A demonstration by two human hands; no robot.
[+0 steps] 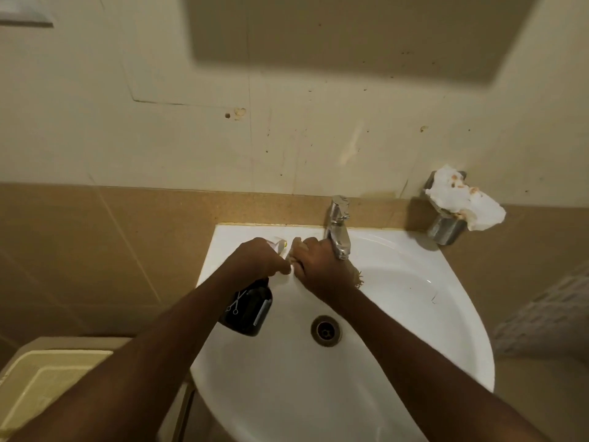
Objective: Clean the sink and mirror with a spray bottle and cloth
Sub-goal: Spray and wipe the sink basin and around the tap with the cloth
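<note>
A white sink fills the lower middle, with a chrome tap at its back rim. My left hand grips the pale spray head of a dark spray bottle, which hangs over the basin's left side. My right hand holds a tan cloth against the sink deck just left of the tap; only a frayed edge and a bit near the fingers show. The mirror's lower part is at the top, blurred.
A metal cup holder on the wall at right holds crumpled white paper. The drain sits mid-basin. A cream toilet tank lid is at lower left. Tiled wall stands behind the sink.
</note>
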